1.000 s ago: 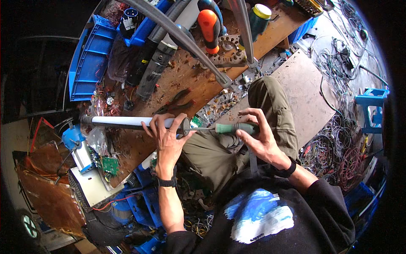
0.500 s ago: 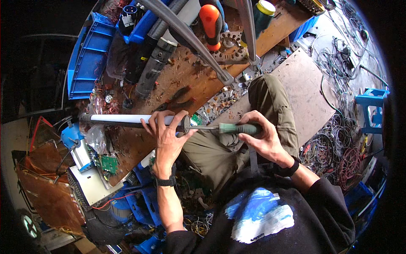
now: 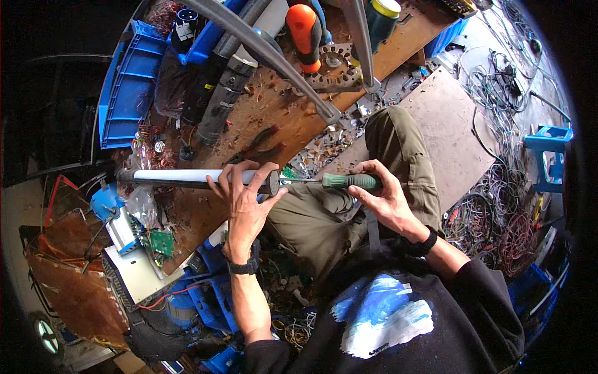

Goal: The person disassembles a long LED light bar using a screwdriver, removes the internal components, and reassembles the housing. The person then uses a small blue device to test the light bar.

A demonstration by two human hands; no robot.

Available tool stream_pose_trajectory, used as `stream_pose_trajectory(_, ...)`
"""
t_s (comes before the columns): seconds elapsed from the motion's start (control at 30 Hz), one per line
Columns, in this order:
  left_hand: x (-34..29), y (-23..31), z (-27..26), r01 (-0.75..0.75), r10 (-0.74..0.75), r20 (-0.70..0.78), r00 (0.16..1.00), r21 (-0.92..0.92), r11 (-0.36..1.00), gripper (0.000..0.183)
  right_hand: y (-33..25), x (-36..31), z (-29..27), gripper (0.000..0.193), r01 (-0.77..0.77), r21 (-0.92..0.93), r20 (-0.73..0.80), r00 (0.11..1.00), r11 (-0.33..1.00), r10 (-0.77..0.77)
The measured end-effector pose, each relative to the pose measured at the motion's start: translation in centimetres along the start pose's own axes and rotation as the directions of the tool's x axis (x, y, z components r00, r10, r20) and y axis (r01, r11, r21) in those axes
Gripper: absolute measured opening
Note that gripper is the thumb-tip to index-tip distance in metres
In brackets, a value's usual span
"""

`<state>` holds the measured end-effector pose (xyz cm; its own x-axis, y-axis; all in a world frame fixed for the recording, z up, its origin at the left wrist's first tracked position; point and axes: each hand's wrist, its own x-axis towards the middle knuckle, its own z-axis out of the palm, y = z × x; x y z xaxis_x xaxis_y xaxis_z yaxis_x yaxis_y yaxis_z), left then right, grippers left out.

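A long white tube with dark ends lies level in the air, pointing left. My left hand is wrapped round it near its right end, where a dark round cap shows. In my right hand is a screwdriver with a green handle. Fingers and thumb close on the rear of that handle. The screwdriver's thin metal shaft runs left, and its tip meets the cap; whether it sits in a screw cannot be made out.
Beyond my hands stands a wooden bench strewn with scraps. Metal legs and an orange-and-black handled tool rise there. Blue bins stand far left, a green circuit board nearer. Tangled cables and a blue stool are at right.
My right fingers have shifted slightly on the screwdriver handle. The tube and my left hand stay almost in place, and the whole view has moved a little.
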<state>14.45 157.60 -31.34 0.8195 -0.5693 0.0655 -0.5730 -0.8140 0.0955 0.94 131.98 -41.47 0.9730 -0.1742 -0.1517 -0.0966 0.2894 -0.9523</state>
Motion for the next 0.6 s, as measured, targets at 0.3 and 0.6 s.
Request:
stream_pose_trajectory(0.3,-0.01,0.15,-0.01,0.001,-0.001,-0.023,1.0,-0.002,1.0,0.058,0.26,0.12,0.18,0.035,-0.02,0.049,0.009,1.0,0.999,0.02)
stream_pose_trajectory(0.6,-0.08,0.03,0.15,-0.004,0.004,-0.031,1.0,0.002,1.0,0.06,0.28,0.15,-0.05,0.035,-0.128,0.078,0.003,0.992,0.989,0.128)
